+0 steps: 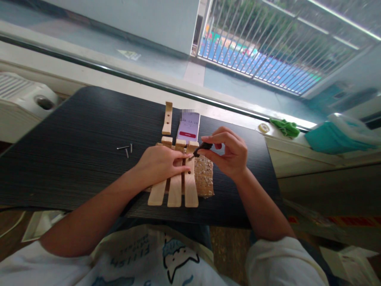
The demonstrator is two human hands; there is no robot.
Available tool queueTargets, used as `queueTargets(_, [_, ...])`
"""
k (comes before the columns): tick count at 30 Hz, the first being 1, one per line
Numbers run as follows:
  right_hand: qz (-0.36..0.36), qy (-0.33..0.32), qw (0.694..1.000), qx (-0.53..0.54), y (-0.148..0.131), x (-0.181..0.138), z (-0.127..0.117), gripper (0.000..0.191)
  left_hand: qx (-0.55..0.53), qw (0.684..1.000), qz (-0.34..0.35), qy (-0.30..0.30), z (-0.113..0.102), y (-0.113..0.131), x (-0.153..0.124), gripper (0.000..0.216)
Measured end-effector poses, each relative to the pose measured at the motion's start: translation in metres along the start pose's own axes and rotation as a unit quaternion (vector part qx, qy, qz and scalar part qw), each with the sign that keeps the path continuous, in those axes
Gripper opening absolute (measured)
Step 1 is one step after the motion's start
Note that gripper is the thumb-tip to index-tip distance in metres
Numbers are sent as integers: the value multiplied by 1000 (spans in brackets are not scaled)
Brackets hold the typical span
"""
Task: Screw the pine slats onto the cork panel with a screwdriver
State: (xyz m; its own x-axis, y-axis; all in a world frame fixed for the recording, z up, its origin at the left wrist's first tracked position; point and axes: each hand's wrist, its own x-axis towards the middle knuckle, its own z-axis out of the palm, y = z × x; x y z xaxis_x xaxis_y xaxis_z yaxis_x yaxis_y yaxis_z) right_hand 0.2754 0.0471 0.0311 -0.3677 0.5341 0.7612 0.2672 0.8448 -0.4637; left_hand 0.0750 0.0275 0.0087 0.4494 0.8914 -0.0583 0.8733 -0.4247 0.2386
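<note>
Three pale wooden hooks (191,190) lie side by side, wide ends toward me, on a bubble-wrapped brown piece (204,178). My left hand (157,165) rests flat across them, fingers stretched out and parted to the right. A small black-handled tool (204,147) is pinched in my right hand (230,153). Its dark tip meets the right-hand hook near the upper hole, beside my left fingertips; its exact kind is unclear. The hook's lower hole stays visible. Another wooden hook (167,119) with two holes lies apart, farther back.
A lit phone (189,126) showing a timer lies just behind the hooks. Loose screws (127,152) are on the black table (74,151) to the left. Along the windowsill are a tape roll (263,127), a green cloth (285,128) and a teal container (333,135).
</note>
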Motion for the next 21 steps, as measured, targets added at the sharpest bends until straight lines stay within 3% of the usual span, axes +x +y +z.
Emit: queueTargets(21, [-33, 22, 996, -78, -5, 0, 1, 16, 10, 1000, 0, -6, -1, 1, 0, 51])
